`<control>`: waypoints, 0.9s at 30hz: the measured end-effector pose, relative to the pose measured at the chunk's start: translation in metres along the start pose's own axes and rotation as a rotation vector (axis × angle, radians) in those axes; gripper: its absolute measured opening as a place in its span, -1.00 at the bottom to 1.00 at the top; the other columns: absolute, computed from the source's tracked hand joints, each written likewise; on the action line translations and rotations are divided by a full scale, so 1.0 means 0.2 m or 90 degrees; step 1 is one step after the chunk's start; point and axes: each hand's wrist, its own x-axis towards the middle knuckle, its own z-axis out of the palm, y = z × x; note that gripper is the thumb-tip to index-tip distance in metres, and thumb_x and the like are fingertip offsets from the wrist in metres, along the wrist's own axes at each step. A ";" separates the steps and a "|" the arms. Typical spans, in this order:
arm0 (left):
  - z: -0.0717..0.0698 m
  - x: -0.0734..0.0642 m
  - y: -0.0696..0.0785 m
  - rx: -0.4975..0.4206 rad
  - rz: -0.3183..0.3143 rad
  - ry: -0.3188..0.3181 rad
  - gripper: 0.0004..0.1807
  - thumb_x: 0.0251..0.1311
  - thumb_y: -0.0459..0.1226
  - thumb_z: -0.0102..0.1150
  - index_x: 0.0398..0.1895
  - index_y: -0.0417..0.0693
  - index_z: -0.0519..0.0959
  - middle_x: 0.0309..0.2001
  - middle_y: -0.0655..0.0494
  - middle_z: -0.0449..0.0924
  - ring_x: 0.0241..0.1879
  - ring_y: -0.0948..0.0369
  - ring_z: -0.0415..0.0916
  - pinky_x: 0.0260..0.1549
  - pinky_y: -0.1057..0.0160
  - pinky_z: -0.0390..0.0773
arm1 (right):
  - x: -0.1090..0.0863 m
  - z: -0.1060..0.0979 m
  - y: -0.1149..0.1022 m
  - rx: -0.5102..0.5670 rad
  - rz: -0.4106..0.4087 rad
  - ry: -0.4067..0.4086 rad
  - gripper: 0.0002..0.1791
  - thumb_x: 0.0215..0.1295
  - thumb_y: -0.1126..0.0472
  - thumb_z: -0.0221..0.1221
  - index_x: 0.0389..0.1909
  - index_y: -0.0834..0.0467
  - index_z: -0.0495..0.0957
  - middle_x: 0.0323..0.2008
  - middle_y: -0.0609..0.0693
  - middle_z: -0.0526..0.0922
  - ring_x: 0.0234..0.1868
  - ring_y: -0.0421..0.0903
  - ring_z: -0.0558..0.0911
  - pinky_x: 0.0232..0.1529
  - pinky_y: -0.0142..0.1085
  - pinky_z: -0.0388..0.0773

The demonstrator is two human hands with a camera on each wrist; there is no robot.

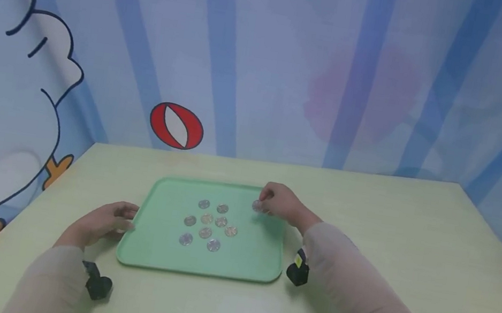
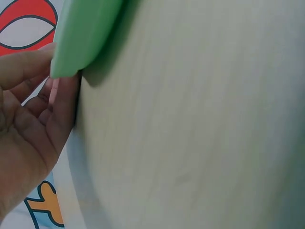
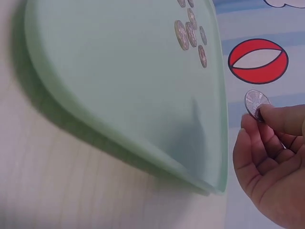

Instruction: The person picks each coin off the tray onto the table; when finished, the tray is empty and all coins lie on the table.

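Observation:
A coin (image 3: 254,102) stands pinched between the thumb and fingers of my right hand (image 1: 281,202). That hand is above the far right part of the green tray (image 1: 149,249), and the coin is held clear of the tray surface. Several silvery coins (image 1: 207,218) lie flat and apart around the tray's middle. At the tray's left rim, my left hand (image 1: 106,220) grips the edge. In the left wrist view, its thumb is against the tray (image 2: 86,36) rim and its other fingers are partly hidden by it.
The tray rests on a pale wooden table (image 1: 394,243). Behind the table hangs a blue striped backdrop (image 1: 282,74) with cartoon figures and a red ball print (image 1: 176,125). Small black devices (image 1: 99,287) are strapped at both wrists.

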 end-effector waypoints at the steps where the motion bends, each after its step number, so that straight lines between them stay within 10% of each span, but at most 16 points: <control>1: 0.00 0.00 -0.01 -0.007 0.001 -0.004 -0.39 0.06 -0.33 0.05 0.18 -0.30 0.11 0.13 -0.28 0.17 0.05 -0.07 0.23 -0.07 0.06 0.39 | 0.00 -0.01 0.01 0.006 0.003 0.002 -0.87 0.08 0.31 0.12 -0.43 0.26 0.36 -0.41 0.08 0.51 -0.37 -0.06 0.50 -0.33 -0.25 0.50; 27: 0.01 0.00 -0.01 -0.032 0.014 0.000 -0.40 0.05 -0.38 0.03 0.17 -0.34 0.09 0.11 -0.31 0.16 0.05 -0.10 0.22 -0.07 0.05 0.39 | -0.09 -0.24 0.23 0.029 0.012 0.083 -0.84 0.16 0.38 -0.03 -0.26 0.39 0.31 -0.34 0.20 0.45 -0.29 0.02 0.50 -0.23 -0.21 0.51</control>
